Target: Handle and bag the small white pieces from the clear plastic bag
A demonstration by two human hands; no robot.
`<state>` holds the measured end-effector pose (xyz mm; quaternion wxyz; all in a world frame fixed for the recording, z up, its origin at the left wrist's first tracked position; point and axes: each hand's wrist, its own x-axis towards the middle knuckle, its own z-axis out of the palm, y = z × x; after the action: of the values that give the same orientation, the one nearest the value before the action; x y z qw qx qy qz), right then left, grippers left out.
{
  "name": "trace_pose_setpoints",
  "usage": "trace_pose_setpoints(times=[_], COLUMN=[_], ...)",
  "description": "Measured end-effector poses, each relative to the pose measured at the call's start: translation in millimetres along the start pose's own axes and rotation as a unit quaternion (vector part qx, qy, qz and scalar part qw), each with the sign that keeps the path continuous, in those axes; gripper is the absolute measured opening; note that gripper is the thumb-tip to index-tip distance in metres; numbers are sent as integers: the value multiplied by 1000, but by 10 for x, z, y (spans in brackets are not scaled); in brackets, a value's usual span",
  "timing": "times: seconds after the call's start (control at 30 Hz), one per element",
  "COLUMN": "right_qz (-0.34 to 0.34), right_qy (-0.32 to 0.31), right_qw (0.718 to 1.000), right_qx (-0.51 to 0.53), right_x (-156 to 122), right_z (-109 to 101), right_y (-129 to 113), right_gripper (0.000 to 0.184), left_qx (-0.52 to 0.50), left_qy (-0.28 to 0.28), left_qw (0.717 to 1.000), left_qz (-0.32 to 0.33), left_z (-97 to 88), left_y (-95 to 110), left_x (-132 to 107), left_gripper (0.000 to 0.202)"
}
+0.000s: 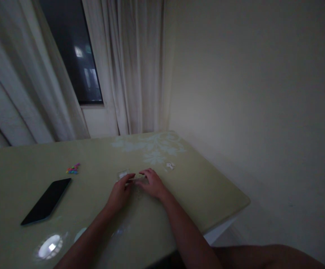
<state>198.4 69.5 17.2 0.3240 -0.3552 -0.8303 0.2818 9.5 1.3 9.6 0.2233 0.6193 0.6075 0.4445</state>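
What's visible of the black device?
The black device is a thin, rectangular slab with a smooth, dark, blank upper face and a paler rim along one long side. It lies flat on the table, slanting away to the right, left of the left hand and on the near side of the colourful pieces. No hand touches it.

A room in a home seemed to be lived in: pale curtains (pixel 140 67) were hung around a dark window (pixel 68 45), and light flowers (pixel 153 147) were put on the table (pixel 207 186) for show.
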Motion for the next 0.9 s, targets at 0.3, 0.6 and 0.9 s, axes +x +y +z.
trace_pose_setpoints(times=[0.3, 0.6, 0.9], right_qz=[-5, -4, -9], right_qy=[-80, -44, 28], right_qw=[993, 992, 1000], right_qx=[-88, -117, -3], right_x=[-10, -17, 28], right_z=[-36, 199, 141], right_y=[23, -82, -73], right_gripper=[64, 14, 26], left_qx=[32, 113, 91], left_qy=[-120, -65, -27], left_qw=[992, 990, 994], left_qz=[16, 49, 55], left_z=[-294, -14, 19], left_y=[-168, 30, 27], left_x=[-20, 61, 80], left_gripper=[57, 27, 33])
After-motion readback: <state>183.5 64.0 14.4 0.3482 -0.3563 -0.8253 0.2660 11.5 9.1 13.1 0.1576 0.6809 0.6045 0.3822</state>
